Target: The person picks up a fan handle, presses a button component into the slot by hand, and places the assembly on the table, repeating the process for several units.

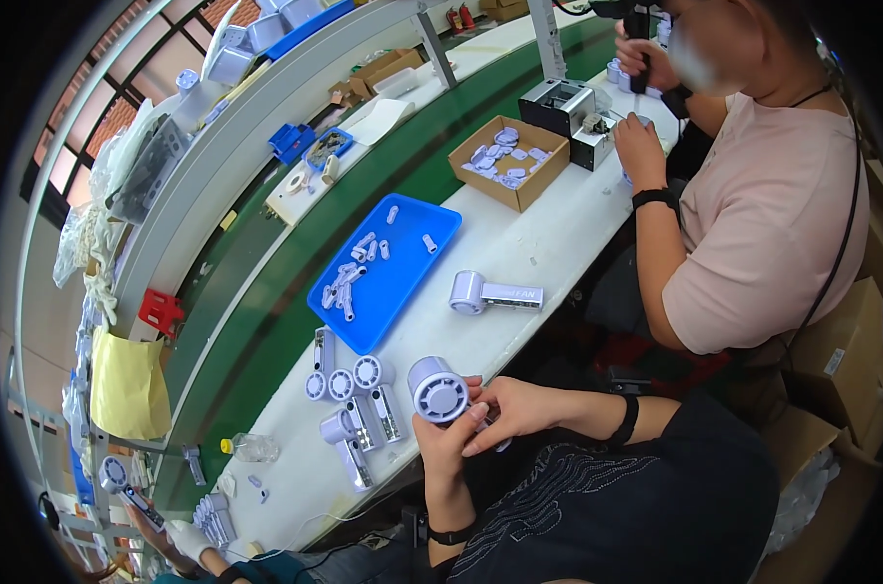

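Note:
A lavender handheld fan (432,375) is held up over the near edge of the white bench, its round slotted head facing me. My left hand (445,443) grips it from below the head, fingers closed around it. My right hand (515,413) is closed on its handle, the fingertips meeting those of the left; most of the handle is hidden behind my hands. Left of my hands stand and lie several similar fans (363,419), some with open handles showing their insides. One more fan (468,294) lies on the bench farther ahead.
A blue tray (368,336) holds small lavender parts. Beyond it are a cardboard box (526,198) of parts and a black machine (589,151). A co-worker (762,214) works at the far right; another's hands hold a fan (116,475) at lower left. A clear bottle (256,449) lies nearby.

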`<state>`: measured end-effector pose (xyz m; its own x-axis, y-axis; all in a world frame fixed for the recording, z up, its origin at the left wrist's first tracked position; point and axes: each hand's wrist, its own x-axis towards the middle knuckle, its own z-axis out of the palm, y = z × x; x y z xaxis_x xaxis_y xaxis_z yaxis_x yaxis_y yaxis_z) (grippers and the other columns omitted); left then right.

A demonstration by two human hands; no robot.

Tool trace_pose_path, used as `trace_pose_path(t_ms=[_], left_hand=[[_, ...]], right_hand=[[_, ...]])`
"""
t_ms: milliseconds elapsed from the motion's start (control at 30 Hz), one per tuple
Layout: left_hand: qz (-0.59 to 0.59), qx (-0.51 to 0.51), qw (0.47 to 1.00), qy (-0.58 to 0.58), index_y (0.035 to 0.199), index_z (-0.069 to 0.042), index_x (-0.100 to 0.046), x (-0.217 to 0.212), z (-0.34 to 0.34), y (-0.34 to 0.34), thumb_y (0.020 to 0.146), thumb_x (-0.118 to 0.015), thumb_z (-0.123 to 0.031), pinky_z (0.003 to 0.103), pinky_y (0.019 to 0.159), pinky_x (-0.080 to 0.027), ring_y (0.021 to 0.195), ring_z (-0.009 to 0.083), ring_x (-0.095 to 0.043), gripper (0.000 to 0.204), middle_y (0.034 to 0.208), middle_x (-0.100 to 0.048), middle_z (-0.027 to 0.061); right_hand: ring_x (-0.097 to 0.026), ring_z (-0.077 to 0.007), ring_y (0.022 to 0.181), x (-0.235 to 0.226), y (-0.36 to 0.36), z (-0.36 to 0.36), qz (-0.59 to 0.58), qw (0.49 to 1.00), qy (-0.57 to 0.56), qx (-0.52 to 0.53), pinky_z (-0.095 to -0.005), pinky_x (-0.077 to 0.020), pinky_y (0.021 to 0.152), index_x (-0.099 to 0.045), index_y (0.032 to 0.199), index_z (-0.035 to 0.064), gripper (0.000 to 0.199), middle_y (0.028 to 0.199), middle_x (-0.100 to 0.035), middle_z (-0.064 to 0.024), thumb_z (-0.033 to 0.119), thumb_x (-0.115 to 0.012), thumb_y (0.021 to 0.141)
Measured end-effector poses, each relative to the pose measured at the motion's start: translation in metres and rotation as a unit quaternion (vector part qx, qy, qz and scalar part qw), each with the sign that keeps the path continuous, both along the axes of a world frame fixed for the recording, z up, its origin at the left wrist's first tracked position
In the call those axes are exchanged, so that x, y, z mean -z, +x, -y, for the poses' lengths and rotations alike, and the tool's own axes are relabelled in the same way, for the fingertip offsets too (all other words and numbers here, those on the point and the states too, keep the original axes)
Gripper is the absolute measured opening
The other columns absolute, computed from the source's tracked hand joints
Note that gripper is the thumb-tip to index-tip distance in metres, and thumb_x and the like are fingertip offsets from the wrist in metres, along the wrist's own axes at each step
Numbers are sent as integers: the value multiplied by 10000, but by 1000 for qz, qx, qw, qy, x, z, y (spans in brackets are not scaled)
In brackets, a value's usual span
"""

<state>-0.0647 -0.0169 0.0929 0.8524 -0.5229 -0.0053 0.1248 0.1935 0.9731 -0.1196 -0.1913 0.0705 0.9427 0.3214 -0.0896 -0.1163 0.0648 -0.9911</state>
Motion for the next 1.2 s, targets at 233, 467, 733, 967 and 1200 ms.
trace_pose_path(t_ms=[233, 467, 733, 967, 1200], left_hand=[[-76, 24, 997, -16, 1168, 80, -754, 32, -3, 9, 867, -859, -121, 381, 917, -603, 1021, 243, -753, 377, 1175, -776, 187], [-84, 51, 995, 8, 1259, 80, -716, 31, -16, 6, 876, -872, -157, 415, 983, -595, 1151, 271, -728, 477, 1332, -730, 195], [-91, 31, 995, -12, 1299, 70, -698, 37, -23, 1, 879, -868, -140, 426, 997, -596, 1167, 276, -727, 499, 1365, -717, 187], [-76, -8, 997, 2, 1217, 67, -722, 36, -15, -4, 862, -871, -129, 401, 956, -600, 1106, 260, -736, 432, 1296, -739, 193], [-62, -6, 998, -18, 1128, 76, -739, 39, -11, -9, 839, -844, -93, 374, 901, -596, 1006, 245, -749, 351, 1189, -768, 188]], right_hand=[[-689, -124, 771, 23, -5, -8, -57, 995, 58, 52, -292, -557, 748, -802, 974, -53, 513, 827, -753, -69, 418, -962, 848], [-695, -143, 760, 23, -6, -8, 5, 997, -65, 47, -300, -559, 727, -791, 958, -33, 542, 827, -752, -82, 463, -967, 828], [-714, -137, 807, 14, 4, 1, -14, 996, -69, -55, -292, -570, 738, -769, 1089, -36, 466, 891, -766, -71, 344, -949, 888], [-690, -155, 790, 15, -1, -1, -3, 999, -36, -20, -314, -559, 735, -784, 998, -45, 515, 844, -745, -86, 434, -931, 882], [-668, -134, 784, 32, -11, -13, 0, 999, 16, 31, -316, -551, 739, -796, 980, -48, 507, 840, -744, -81, 423, -943, 866]])
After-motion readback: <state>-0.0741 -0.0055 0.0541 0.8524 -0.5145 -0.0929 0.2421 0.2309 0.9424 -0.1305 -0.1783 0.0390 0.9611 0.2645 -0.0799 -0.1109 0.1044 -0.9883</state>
